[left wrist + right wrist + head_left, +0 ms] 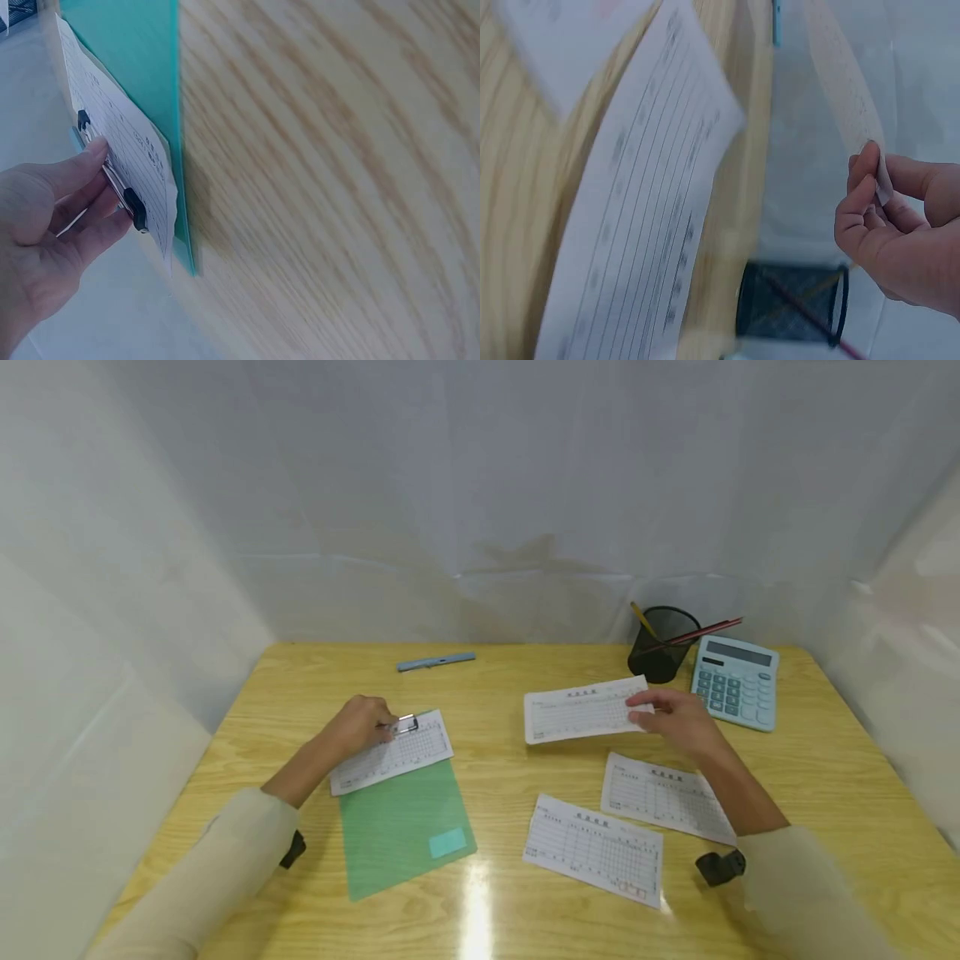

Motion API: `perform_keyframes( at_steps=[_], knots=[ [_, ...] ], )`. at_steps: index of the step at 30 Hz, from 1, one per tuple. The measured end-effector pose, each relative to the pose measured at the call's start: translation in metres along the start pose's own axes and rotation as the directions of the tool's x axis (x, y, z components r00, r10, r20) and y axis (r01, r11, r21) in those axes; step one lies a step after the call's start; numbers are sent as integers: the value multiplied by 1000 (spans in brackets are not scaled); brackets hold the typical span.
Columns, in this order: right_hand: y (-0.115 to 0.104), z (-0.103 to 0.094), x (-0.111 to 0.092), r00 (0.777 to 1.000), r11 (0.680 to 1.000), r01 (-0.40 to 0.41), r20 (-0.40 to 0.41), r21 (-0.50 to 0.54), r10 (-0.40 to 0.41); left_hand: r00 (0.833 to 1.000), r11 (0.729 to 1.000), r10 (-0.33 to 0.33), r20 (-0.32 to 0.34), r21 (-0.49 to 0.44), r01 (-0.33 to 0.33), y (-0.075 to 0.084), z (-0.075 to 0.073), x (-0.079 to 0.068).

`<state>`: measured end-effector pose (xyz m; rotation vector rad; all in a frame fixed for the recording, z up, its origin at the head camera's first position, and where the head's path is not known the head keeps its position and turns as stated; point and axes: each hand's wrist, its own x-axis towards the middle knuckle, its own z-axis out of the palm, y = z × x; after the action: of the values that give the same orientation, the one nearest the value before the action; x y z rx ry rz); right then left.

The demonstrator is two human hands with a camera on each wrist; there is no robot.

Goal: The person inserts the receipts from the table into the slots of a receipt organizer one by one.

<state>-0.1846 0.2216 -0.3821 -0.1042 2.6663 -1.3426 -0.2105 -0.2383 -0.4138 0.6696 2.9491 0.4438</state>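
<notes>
Left hand [358, 724] on the clip [407, 724], right hand [678, 718] on a paper form [577, 712]!
Here the left thumb and fingers pinch the metal clip of the green clipboard [401, 814], a printed sheet [423, 745] lying across its top end; over on the right, thumb and fingers nip the form's right edge, holding it above the table [495, 777], with two more forms [592, 852] lying nearer the person and a calculator [735, 683] just beside the hand.

Head looks down over table [498, 777]; wrists close
</notes>
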Motion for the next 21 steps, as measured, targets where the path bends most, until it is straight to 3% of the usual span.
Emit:
perform_keyframes(
  at_steps=[5, 12, 21],
  knots=[
    [-26, 34, 11, 996, 997, 62, 64, 48, -65, 1000, 1000, 1, -4, 5, -1, -1, 0, 0],
    [-60, 94, 22, 980, 987, 80, 169, 142, -104, 1000, 1000, 8, -14, 6, -8, -1, 1, -1],
    [-89, 153, 30, 970, 991, 68, 225, 119, -94, 999, 1000, 30, -28, -4, -30, -1, 1, -2]
  ],
)
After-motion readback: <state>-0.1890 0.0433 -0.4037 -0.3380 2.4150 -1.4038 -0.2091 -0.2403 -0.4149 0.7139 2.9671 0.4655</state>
